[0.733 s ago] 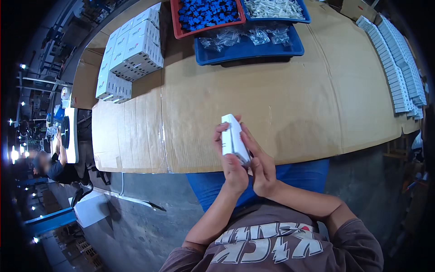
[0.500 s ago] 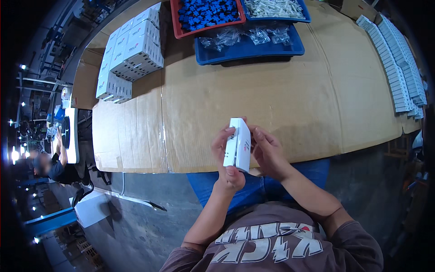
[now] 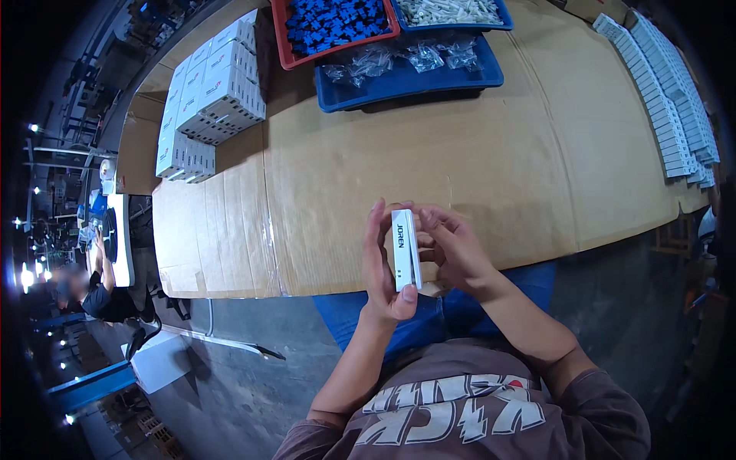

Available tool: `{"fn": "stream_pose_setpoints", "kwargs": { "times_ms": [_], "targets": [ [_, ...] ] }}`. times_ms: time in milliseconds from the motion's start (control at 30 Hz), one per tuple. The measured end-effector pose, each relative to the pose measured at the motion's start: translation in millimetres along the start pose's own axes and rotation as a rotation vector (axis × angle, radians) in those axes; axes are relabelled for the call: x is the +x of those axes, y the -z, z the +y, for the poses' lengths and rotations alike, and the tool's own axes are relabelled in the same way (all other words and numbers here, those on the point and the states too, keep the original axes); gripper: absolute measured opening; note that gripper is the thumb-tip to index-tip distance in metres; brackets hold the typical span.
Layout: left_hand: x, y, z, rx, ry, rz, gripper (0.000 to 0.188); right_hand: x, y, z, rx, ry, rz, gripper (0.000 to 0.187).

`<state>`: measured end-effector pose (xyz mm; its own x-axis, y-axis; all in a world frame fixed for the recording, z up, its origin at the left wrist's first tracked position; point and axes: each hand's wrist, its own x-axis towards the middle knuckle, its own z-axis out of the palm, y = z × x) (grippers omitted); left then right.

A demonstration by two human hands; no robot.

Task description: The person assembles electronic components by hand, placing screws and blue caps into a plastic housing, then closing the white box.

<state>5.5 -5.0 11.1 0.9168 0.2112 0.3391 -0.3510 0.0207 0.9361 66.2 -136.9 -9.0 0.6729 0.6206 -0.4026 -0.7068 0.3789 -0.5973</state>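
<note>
A small white cardboard box point(image 3: 402, 249) stands lengthwise over the near edge of the table, one narrow side with dark print turned up. My left hand point(image 3: 379, 268) is wrapped round it from the left, with the thumb at its near end. Along the box's right side a thin panel stands slightly apart, leaving a narrow dark gap. My right hand point(image 3: 464, 253) is at that side, its fingers curled against the panel and its thumb near the far end. Part of the right fingertips is hidden behind the box.
Stacked white boxes point(image 3: 222, 88) stand at the left; long rows of white boxes point(image 3: 652, 96) line the right. At the back are a red tray point(image 3: 285, 42) of blue pieces, a blue tray point(image 3: 491, 27) of pale parts and another blue tray point(image 3: 406, 93) of clear bags. A person point(image 3: 107, 295) works far left.
The box has turned in my left hand, so its printed narrow side faces up and the wide face has tipped away. My left fingers have shifted to its left side.
</note>
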Motion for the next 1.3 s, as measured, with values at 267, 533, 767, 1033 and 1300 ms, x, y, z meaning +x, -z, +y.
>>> {"fn": "stream_pose_setpoints", "kwargs": {
  "times_ms": [267, 533, 767, 1033, 1300],
  "targets": [
    [5.3, 5.8, -20.7, 0.375, -0.172, -0.012, 0.094, -22.1, -41.7, 5.6, -0.089, 0.232, 0.059, 0.052],
    [0.9, -5.6, -22.9, 0.478, -0.12, 0.168, 0.079, -23.7, -43.3, 17.6, -0.214, 0.372, 0.059, 0.05],
    [0.4, -4.2, -24.5, 0.468, -0.231, 0.242, 0.074, -32.7, -39.6, 27.2, -0.234, 0.346, 0.046, 0.049],
    [-2.0, -2.4, -24.7, 0.383, -0.173, 0.206, 0.084, -31.8, -43.5, 17.9, -0.258, 0.312, 0.054, 0.052],
    [-8.0, -1.4, -32.3, 0.089, 0.094, 0.075, 0.117, -29.5, -16.2, -6.4, -0.452, 0.275, -0.105, 0.058]
  ]
}}
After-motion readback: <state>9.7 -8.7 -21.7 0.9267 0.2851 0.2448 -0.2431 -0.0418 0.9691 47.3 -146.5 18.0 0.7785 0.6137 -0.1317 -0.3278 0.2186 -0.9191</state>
